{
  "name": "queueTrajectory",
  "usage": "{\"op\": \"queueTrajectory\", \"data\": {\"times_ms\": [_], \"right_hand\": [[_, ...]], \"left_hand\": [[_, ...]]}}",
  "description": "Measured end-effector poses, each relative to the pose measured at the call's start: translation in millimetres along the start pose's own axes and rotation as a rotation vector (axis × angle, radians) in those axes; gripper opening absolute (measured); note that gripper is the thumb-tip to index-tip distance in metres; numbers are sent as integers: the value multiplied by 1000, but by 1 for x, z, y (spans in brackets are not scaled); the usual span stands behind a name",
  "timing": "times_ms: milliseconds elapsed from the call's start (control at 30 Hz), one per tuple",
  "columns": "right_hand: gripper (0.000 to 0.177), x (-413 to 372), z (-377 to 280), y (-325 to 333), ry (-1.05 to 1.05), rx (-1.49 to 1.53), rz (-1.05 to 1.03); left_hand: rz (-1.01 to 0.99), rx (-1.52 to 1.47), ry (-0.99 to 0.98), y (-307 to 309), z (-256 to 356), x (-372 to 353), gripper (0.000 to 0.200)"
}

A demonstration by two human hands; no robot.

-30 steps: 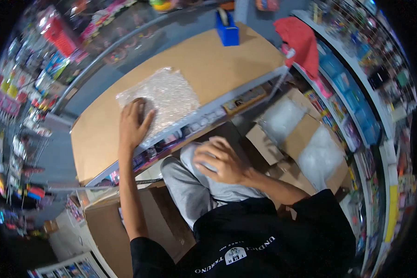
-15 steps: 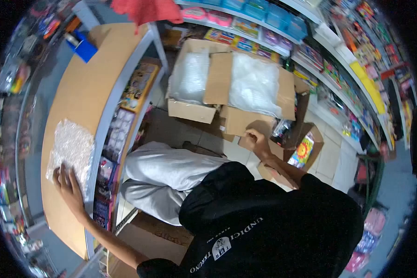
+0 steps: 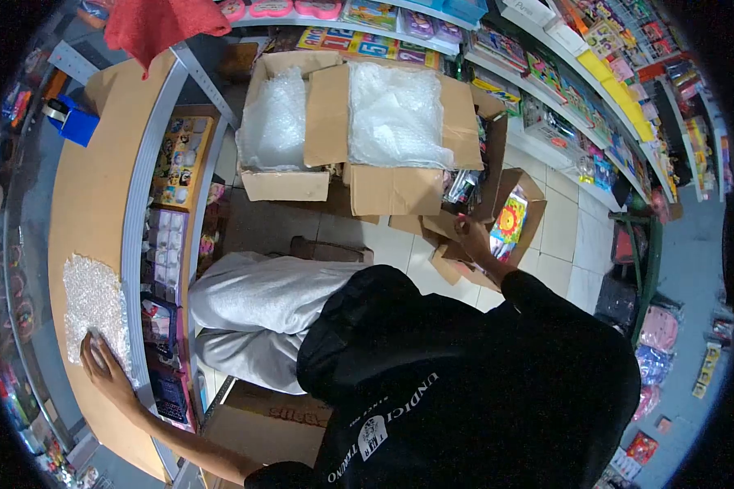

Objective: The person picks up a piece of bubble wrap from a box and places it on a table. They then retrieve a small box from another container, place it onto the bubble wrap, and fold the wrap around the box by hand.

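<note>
Since the earlier frame our right hand (image 3: 471,238) has reached further into the floor carton (image 3: 527,189); we cannot tell its grip. Our left hand (image 3: 99,359), spread flat, pins the bubble wrap (image 3: 90,297) on the desk (image 3: 81,187); keep it pressed.

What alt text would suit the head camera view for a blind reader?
A person's left hand lies flat on a bubble wrap sheet on a wooden counter, while the right hand reaches to a small open cardboard box on the floor.

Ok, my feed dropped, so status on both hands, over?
Left hand flat on bubble wrap sheet on counter. Right hand at small open carton on floor, grip unclear. Nothing in the way of either hand.
</note>
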State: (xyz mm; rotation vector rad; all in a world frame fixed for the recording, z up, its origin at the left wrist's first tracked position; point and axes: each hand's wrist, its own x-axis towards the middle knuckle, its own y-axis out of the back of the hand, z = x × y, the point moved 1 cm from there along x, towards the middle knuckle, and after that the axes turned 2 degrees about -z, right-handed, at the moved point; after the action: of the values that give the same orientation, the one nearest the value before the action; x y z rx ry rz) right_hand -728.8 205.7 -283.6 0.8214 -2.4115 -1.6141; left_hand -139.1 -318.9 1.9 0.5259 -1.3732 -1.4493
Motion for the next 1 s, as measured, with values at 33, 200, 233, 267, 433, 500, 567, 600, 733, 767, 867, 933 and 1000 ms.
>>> {"op": "queueTrajectory", "data": {"times_ms": [33, 200, 233, 267, 433, 500, 567, 600, 733, 767, 867, 933, 1000], "right_hand": [[24, 4, 2, 1, 15, -6, 34], [27, 34, 13, 0, -62, -101, 11], [27, 40, 16, -3, -112, -80, 37], [27, 46, 18, -7, -165, -59, 63], [35, 77, 50, -41, -217, 24, -32], [42, 85, 49, -55, -283, 257, 1], [53, 89, 23, -50, -389, 363, -48], [53, 102, 42, -81, -340, 353, -1], [54, 125, 54, -117, -432, 262, -42], [53, 127, 60, -125, -432, 256, -30], [53, 129, 60, -129, -408, 205, 18], [56, 122, 44, -120, -348, 203, 98], [59, 109, 14, -97, -250, 244, 221]], "left_hand": [[-3, -1, 5, 0, -2, 0, 37], [1, -32, 47, -2, -2, -2, 39], [4, -24, 44, -2, -2, -2, 40], [6, -17, 40, -3, -4, -2, 41], [-10, -31, 33, -4, -9, -1, 43], [-14, -27, 14, -5, -14, 0, 43], [-19, -14, 10, -5, -16, -2, 43], [-23, -2, 14, -5, -16, -2, 43], [-38, 26, 22, -4, -12, -1, 43], [-36, 10, 25, -4, -14, -1, 43], [-30, -29, 39, -6, -18, -3, 43], [-37, -42, 43, -6, -18, -3, 43], [-33, -63, 29, -7, -22, -3, 43]]}}
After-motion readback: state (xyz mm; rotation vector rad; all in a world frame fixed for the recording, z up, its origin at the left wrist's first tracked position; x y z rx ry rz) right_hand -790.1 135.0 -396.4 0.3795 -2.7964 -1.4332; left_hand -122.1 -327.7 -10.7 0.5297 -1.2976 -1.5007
